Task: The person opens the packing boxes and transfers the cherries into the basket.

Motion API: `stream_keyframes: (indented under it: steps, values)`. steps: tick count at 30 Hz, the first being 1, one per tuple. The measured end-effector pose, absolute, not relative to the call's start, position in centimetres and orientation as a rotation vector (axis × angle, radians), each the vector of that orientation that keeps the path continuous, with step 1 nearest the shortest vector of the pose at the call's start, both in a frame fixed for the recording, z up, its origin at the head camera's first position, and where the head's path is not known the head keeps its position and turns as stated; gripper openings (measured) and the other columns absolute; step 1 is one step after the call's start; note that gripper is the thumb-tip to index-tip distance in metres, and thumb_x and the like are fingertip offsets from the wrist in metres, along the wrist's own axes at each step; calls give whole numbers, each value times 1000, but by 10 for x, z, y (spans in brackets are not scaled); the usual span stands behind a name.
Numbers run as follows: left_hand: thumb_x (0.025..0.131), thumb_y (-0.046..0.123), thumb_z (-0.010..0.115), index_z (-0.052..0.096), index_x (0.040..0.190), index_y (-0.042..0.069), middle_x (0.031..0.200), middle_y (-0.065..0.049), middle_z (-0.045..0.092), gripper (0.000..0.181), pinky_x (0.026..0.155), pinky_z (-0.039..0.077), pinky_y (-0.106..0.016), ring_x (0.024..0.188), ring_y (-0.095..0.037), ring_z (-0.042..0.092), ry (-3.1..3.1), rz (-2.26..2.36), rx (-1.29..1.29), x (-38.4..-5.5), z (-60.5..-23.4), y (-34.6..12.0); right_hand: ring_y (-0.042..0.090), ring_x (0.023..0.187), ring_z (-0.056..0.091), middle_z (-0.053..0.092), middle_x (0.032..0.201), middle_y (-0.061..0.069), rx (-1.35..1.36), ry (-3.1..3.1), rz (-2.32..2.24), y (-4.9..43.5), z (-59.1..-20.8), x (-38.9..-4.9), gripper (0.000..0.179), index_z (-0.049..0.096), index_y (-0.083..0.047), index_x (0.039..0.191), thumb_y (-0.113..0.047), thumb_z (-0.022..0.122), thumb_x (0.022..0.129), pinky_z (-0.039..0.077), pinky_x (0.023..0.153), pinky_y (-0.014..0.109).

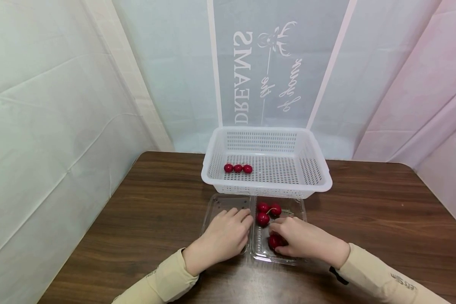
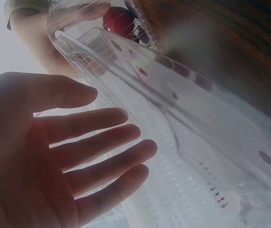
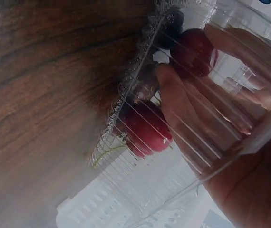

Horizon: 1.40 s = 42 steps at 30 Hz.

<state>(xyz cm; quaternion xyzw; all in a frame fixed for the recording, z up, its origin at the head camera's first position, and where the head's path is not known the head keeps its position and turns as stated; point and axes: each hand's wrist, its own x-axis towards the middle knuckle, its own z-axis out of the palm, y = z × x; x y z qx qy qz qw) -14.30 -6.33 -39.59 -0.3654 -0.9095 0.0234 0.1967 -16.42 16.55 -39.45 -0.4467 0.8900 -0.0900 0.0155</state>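
Observation:
A clear plastic clamshell box (image 1: 264, 254) lies unfolded on the table, its lid half (image 1: 225, 199) on the left. My right hand (image 1: 302, 237) reaches into the right half, thumb and fingers round a dark red cherry (image 1: 275, 241). In the right wrist view, that cherry (image 3: 192, 53) shows through the ribbed wall between the fingertips. Beyond my fingers, several more cherries (image 1: 263, 218) sit in the box, one with a green stem. My left hand (image 1: 226, 232) is over the lid half, fingers loosely extended and holding nothing; its fingertips are close to the lid's edge in the left wrist view.
Behind the box stands a white perforated basket (image 1: 313, 188), with three cherries (image 1: 237, 168) in a row at its left front. The brown wooden table (image 1: 380, 219) extends to both sides. Pale curtains (image 1: 167, 63) hang round the back and sides.

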Motion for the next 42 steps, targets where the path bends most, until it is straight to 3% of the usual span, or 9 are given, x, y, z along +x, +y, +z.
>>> stream_keyframes:
  steps: [31,42]
  values:
    - [82,24,61,65,102,13,112,-2,65,23,63,47,-29,90,-17,61,-2524,59,-1018,-143,-396,-63,-4,57,41,55,80,-4,-1390,2816,-439,171,-376,-163,25,64,-9,93,-11,75,71,38,50,13]
    - [81,23,61,65,101,13,111,-2,65,23,62,47,-30,89,-18,61,-2516,52,-1019,-143,-395,-63,-1,61,47,55,79,-5,-1444,2877,-449,173,-364,-168,25,64,-11,92,-13,76,71,42,53,15]
